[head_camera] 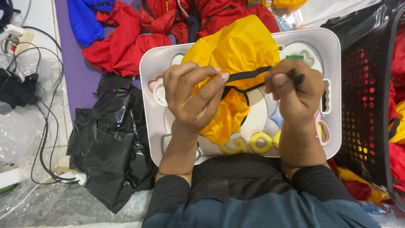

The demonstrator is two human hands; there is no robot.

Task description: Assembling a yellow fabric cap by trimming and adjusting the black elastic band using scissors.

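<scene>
I pinch the black elastic trim (247, 74) of the crumpled yellow fabric cover (234, 55) between left hand (192, 95) and right hand (295, 90), keeping it taut over the white plastic tray (333, 46).

Both forearms reach forward, left hand (192, 95) and right hand (295, 90) each closed in a pinching grip.

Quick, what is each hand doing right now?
Left hand: closed, pinching the black cord of the yellow fabric bag.
Right hand: closed, gripping the other end of that cord.
</scene>
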